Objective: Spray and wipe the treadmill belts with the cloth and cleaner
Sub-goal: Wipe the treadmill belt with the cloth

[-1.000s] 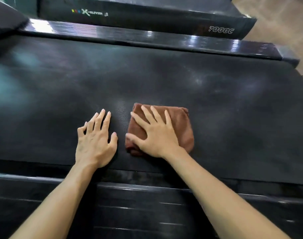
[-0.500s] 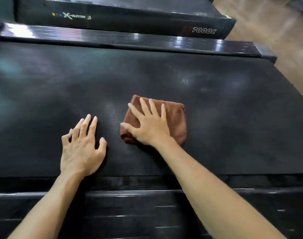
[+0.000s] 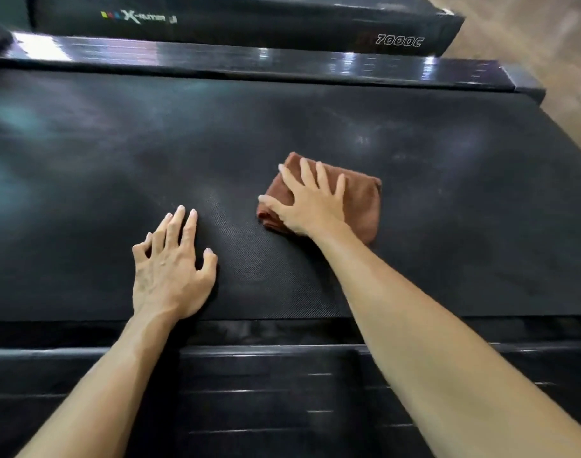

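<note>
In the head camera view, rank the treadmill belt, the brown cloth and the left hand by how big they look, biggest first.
1. Treadmill belt, by far the largest.
2 and 3. Brown cloth and left hand look about alike; the right hand covers part of the cloth and the left hand is nearer the camera, so no ranking.

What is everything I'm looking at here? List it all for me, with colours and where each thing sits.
treadmill belt: one, black and textured, filling the middle of the view
cloth: one, brown, folded, flat on the belt right of centre
side rails: two, glossy black, far and near
neighbouring treadmill: one, black, marked 7000C, at the top
floor: wooden, tan, top right
left hand: bare, resting on the belt
right hand: bare, fingers spread, pressing on the cloth
</note>
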